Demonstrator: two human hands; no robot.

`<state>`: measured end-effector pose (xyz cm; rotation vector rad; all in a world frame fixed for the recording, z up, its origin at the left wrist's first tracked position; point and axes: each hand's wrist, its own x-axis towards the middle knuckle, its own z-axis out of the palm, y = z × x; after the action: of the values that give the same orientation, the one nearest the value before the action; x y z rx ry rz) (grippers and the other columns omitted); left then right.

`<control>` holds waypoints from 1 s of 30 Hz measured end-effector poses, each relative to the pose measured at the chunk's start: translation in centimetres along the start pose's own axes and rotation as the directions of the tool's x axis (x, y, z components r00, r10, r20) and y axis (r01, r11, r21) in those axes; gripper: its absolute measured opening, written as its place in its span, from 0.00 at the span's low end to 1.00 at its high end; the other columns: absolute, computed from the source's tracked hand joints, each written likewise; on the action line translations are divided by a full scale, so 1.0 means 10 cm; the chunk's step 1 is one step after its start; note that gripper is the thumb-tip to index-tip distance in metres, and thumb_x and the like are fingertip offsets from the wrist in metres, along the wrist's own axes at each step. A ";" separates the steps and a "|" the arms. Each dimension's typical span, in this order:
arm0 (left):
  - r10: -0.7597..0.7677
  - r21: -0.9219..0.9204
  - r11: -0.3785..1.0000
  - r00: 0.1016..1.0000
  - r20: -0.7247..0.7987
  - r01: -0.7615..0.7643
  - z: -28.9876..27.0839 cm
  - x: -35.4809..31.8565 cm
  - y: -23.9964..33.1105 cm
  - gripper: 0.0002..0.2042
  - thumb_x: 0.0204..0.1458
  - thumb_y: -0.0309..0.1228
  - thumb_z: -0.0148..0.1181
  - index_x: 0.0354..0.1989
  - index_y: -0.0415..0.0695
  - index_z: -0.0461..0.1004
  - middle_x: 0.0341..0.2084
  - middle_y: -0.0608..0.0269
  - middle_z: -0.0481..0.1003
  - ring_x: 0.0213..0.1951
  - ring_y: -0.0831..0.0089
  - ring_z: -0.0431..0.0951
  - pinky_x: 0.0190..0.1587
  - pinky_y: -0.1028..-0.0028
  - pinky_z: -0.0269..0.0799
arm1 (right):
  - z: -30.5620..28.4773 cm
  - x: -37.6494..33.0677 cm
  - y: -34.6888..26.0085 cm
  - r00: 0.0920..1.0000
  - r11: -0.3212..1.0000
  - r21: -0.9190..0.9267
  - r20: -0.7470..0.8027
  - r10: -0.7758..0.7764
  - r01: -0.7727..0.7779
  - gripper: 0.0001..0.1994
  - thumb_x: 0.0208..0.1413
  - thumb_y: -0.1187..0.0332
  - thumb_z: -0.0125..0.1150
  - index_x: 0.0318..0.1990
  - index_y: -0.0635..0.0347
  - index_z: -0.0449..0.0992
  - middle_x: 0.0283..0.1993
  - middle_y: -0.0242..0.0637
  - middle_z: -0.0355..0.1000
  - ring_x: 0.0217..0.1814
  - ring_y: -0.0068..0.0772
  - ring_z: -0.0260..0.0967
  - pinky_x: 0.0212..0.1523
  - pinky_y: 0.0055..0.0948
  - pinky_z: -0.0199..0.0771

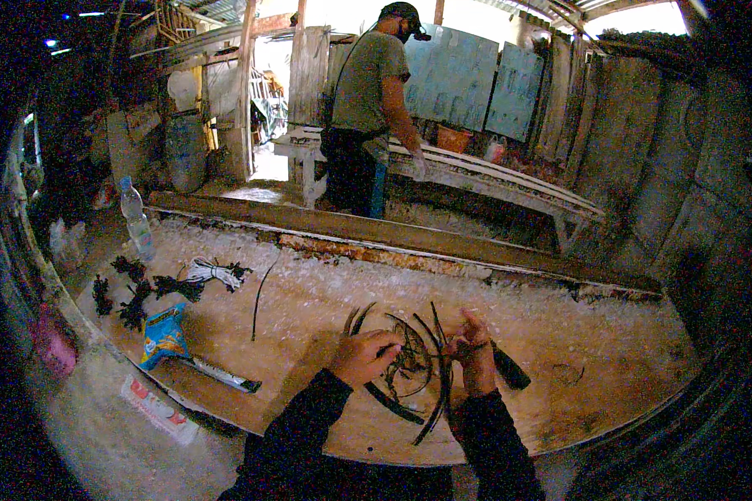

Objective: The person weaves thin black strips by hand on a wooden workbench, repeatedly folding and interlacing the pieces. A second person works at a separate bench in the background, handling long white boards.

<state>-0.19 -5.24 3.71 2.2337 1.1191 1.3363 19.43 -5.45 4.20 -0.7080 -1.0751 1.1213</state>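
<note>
My left hand (pixel 364 357) is closed in a pinch above the worktable (pixel 301 367); whatever lies between its fingertips is too small to make out. To its right, my right hand (pixel 473 357) has one finger raised and the others bent together, and anything in them is hidden. Between and under the hands lie long, curved black strips (pixel 436 392) and a loose tangle of thin dark strands (pixel 411 367). A dark, flat wedge-shaped thing (pixel 510 368) rests just right of my right wrist.
Leftward on the table are black tied bundles (pixel 134 313), a white cord bundle (pixel 213 273), a blue snack packet (pixel 164 336), a dark narrow wrapper (pixel 221 375) and a plastic bottle (pixel 135 219). A raised board (pixel 376 234) edges the far side. Beyond, a person (pixel 368 108) stands beside another bench (pixel 493 179).
</note>
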 end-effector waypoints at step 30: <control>-0.546 -0.873 0.441 0.834 -0.074 0.211 -0.25 0.06 -0.26 0.07 0.43 0.26 0.52 0.33 0.42 0.69 0.15 0.76 0.63 0.14 0.89 0.54 0.13 0.87 0.47 | -0.22 0.00 0.05 0.841 0.887 -0.258 0.299 0.451 -0.384 0.06 0.45 0.69 0.55 0.28 0.63 0.68 0.25 0.36 0.68 0.24 0.26 0.65 0.27 0.22 0.67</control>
<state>-3.32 -3.48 3.79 0.9587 0.7289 1.6065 21.34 -5.18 2.98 -0.9486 -1.3840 1.5824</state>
